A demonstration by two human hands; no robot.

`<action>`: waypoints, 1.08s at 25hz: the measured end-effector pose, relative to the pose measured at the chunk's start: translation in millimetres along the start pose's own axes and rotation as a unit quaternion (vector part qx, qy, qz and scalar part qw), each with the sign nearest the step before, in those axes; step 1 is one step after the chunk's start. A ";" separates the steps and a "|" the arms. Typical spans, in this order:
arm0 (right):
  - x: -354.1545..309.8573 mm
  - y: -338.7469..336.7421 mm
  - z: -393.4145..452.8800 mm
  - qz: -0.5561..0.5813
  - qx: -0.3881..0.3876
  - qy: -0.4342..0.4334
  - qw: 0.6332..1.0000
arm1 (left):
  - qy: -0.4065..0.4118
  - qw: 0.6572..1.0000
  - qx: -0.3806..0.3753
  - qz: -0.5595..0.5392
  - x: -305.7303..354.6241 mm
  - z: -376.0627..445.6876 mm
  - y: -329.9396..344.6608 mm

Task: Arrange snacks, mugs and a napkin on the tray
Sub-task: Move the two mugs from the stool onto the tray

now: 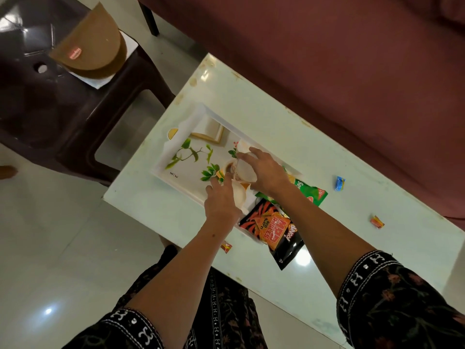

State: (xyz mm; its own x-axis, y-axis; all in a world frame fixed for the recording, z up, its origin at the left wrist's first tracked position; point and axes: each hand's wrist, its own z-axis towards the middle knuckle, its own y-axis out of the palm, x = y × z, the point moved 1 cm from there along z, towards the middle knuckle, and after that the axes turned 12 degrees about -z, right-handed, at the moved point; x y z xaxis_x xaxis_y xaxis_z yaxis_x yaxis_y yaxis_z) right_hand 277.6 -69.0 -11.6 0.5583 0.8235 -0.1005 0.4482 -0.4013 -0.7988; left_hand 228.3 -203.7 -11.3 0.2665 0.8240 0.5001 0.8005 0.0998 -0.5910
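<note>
The tray (176,157) lies on the bench (264,117), and it is about half full. Two pale mugs sit on it. The right hand (264,170) is wrapped over the top of one mug (245,170). The left hand (221,197) rests on the other mug (239,195), right beside the first one. I think the mugs are being set in place now.

At the near end of the tray, a black chip bag (274,230) lies half on it and hangs over the edge. A green bag (312,192) lies at that end too, under the right arm. I cannot tell if all of it is on the tray.

I see no napkin on the tray. That seems left to do. Four small sweets lie off the tray: a blue one (339,183), an orange one (377,221), and one (226,246) by the left arm.

The bench is pale and shiny with brown spots near its edges. Past the tray is a dark red sofa (327,46). A dark chair (50,96) stands to the tray's left, on a shiny white floor (50,248).
</note>
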 end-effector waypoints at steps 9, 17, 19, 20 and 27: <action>-30.9 -33.7 -42.2 0.164 0.105 0.086 0.977 | 0.002 0.979 0.068 -0.191 -25.4 -22.1 -71.9; -113.3 -99.5 -53.1 0.340 0.222 0.093 0.909 | 0.023 0.931 0.189 -0.310 -47.4 -47.1 -177.6; -135.6 -115.1 -45.3 0.369 0.228 0.095 0.896 | 0.031 0.926 0.205 -0.316 -52.3 -44.7 -204.0; -148.3 -122.9 -39.5 0.380 0.229 0.096 0.891 | 0.035 0.924 0.210 -0.319 -56.1 -42.7 -218.1; -230.3 -167.6 23.6 0.485 0.210 0.132 0.839 | 0.048 0.915 0.218 -0.335 -81.6 0.0 -315.1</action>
State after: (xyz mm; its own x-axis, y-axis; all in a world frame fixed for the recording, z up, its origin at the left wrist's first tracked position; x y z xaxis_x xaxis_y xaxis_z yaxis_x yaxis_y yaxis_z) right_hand 57.4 -182.0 131.4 0.6779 0.0514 -0.7333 -0.5606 -0.6092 -0.5609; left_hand -45.6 -302.3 134.0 -0.1432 0.4464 0.8833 0.5161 0.7952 -0.3182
